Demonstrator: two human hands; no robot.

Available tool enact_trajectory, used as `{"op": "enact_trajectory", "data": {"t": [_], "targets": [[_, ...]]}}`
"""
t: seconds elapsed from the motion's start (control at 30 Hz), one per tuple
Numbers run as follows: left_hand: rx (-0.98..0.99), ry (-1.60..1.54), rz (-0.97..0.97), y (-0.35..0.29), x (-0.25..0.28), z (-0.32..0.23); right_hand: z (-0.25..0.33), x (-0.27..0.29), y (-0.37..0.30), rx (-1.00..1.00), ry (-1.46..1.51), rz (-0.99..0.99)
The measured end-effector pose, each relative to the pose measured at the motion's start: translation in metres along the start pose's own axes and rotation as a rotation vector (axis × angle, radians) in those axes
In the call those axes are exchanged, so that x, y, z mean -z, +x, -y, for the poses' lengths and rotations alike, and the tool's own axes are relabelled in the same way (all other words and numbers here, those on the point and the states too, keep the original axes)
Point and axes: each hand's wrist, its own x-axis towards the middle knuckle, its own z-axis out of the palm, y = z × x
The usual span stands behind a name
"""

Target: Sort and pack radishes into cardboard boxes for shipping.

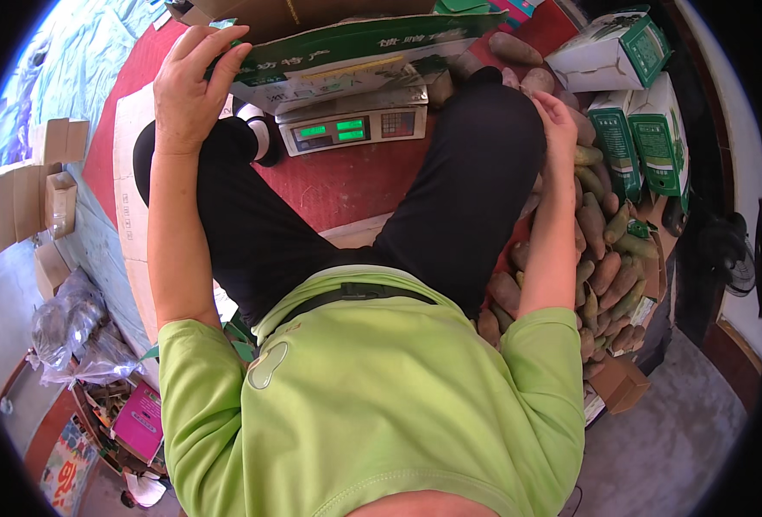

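Note:
My left hand (193, 82) is closed in a pinch at the left corner of a green and white cardboard box (338, 65). The box, its green flap tilted up, rests on a digital scale (355, 131) with a lit green display. Beside my right knee, my right hand (557, 121) has its fingers drawn together near a pinkish root vegetable (538, 81). What those fingers hold, if anything, is too small to make out. A heap of long reddish and green root vegetables (607, 274) lies along my right side.
Green and white cartons (609, 52) stand beyond the heap, close to a wall with a black fan (727, 250). Red matting (329, 189) lies under the scale. To the left are open brown boxes (19, 207), clear plastic bags (79, 327) and a pink box (140, 422).

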Motion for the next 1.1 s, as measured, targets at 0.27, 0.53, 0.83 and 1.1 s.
{"op": "enact_trajectory", "data": {"t": [0.27, 0.53, 0.83, 1.1], "targets": [[0.029, 0.005, -0.058, 0.003, -0.001, -0.001, -0.029, 0.004, 0.02, 0.014, 0.045, 0.076], [0.062, 0.0, -0.286, 0.003, 0.006, 0.013, 0.019, -0.014, 0.041, -0.011, -0.183, 0.123], [0.898, -0.632, -0.198, 0.004, 0.03, 0.061, 0.115, -0.059, 0.108, -0.055, -0.622, 0.311], [1.263, -0.663, 0.439, 0.015, 0.014, 0.112, 0.069, -0.096, 0.137, -0.174, -0.531, 0.272]]}}
